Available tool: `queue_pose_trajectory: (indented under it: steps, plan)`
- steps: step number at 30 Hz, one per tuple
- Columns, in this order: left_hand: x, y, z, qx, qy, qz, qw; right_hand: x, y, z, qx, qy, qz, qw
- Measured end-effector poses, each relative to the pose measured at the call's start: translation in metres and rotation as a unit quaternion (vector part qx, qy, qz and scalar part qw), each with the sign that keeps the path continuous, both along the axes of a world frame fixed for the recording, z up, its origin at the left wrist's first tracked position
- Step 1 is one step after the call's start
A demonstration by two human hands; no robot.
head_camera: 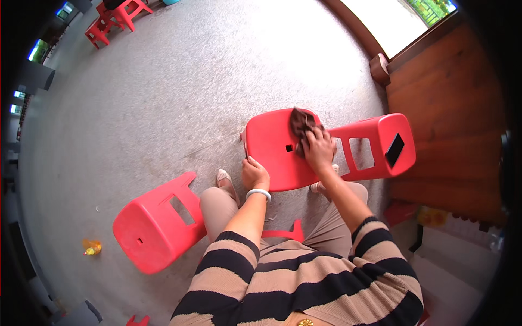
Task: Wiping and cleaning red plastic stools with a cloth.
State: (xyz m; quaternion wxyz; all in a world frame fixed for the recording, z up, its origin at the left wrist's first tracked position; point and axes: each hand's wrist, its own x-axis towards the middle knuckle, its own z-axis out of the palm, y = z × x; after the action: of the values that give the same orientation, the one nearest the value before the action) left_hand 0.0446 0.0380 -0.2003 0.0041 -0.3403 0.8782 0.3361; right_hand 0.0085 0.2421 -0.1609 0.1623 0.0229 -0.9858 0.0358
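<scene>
A red plastic stool (271, 138) stands before me between my knees, its seat facing up with a small square hole near the middle. My left hand (255, 174) grips the near left edge of this seat; its fingertips are partly hidden by the rim. On the right part of the seat, my right hand (318, 148) presses a crumpled dark brown cloth (301, 121) against the surface. Close by on the right is another red stool (397, 122), with a black smartphone (394, 150) lying on its seat.
To my left stands a third red stool (142, 236). A bottle of yellow liquid (93, 247) is on the grey floor (163, 110) beyond it. A brown wooden door (444, 110) borders the right side by a bright doorway. More red stools (126, 14) are at the far left.
</scene>
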Motion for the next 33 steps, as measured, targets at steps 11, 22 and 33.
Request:
queue_pose_trajectory:
  steps: [11,22,33]
  plan:
    - [-0.002,0.004,-0.008,-0.027,0.016,-0.01,0.999,-0.069,-0.034,-0.007,0.011,0.008,-0.016,1.0]
    - [0.001,-0.002,-0.001,-0.036,0.007,-0.01,0.999,-0.011,-0.038,-0.005,0.0,-0.005,0.093,0.996]
    - [0.002,0.001,-0.002,-0.021,0.0,-0.014,1.0,-0.083,-0.047,0.0,0.013,-0.029,-0.015,0.999]
